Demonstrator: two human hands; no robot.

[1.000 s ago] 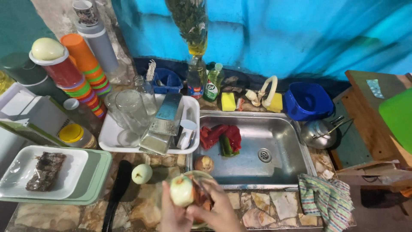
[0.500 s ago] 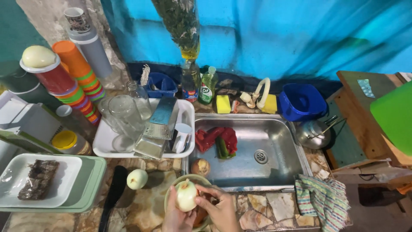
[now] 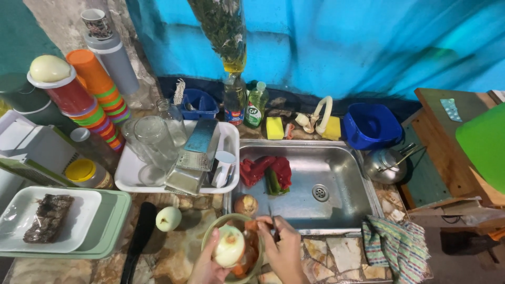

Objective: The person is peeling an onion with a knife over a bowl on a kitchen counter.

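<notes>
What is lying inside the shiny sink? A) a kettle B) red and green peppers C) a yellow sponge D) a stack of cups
B: red and green peppers lie on the bottom of the sink, left of the drain.

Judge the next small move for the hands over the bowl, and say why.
Probably strip off the remaining skin: the left hand holds a nearly peeled onion over the bowl, which holds peelings, and the right hand pinches at its top.
</notes>
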